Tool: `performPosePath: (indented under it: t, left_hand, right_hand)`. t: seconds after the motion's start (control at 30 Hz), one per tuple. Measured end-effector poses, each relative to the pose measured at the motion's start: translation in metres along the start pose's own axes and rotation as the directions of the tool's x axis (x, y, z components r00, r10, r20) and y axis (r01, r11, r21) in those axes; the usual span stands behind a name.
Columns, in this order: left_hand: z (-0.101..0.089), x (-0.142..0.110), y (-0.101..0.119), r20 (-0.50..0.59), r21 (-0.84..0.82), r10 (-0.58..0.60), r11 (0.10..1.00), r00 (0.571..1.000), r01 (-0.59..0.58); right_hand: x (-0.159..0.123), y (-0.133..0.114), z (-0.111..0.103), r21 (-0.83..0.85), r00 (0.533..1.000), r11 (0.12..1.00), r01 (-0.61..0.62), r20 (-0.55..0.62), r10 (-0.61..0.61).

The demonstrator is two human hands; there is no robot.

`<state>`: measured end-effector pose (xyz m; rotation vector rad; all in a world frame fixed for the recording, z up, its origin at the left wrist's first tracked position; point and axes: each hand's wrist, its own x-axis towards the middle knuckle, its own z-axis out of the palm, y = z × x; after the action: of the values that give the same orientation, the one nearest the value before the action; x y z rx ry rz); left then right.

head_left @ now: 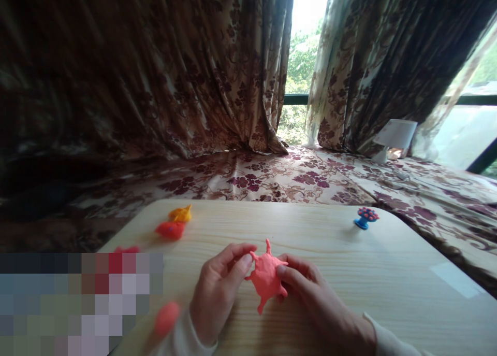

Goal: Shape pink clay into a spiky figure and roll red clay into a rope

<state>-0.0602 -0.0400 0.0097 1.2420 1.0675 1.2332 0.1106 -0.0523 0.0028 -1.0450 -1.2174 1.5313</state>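
Between my two hands, above the wooden table (334, 242), is a pink modelling clay figure (266, 275) with a rounded body and several thin points sticking out. My left hand (221, 283) pinches one of the points at its upper left between thumb and fingertips. On the other side, my right hand (310, 288) grips the body's right edge, thumb on top and fingers partly hidden beneath. A smooth pink clay lump (167, 317) lies on the table beside my left wrist.
Red clay (171, 230) and yellow clay (180, 213) lie at the table's far left. A blue clay stand with red dots (365, 218) stands far right. Pixel blocks cover the lower left corner. Beyond the table are a flowered cover (248, 181), curtains and a white lamp (396, 134).
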Motion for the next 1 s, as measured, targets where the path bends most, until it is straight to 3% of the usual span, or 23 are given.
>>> performPosePath:
  t: [0.13,0.3,0.47,0.73,1.0]
  left_hand:
    - [0.001,-0.002,0.002,0.007,0.054,0.057,0.997,0.998,-0.057]
    - [0.001,-0.003,0.004,-0.003,0.049,0.021,0.999,1.0,-0.02]
    - [0.001,-0.001,0.003,0.0,-0.036,-0.034,0.999,0.999,0.034]
    - [0.004,-0.001,-0.001,-0.011,-0.046,-0.023,0.999,1.0,0.023]
    - [0.001,0.005,-0.003,-0.156,-0.059,0.019,0.998,0.988,-0.028]
  right_hand:
    - [0.0,0.004,-0.003,0.073,0.999,0.996,-0.043,0.01,0.042]
    - [0.0,0.002,-0.002,0.074,0.999,0.997,-0.025,0.037,0.022]
    - [0.001,0.012,-0.006,0.108,0.997,0.993,-0.052,-0.043,0.057]
    - [0.0,0.016,-0.008,0.153,0.995,0.985,-0.076,-0.047,0.084]
    - [0.003,0.006,-0.004,0.115,1.0,0.993,-0.008,-0.011,0.009]
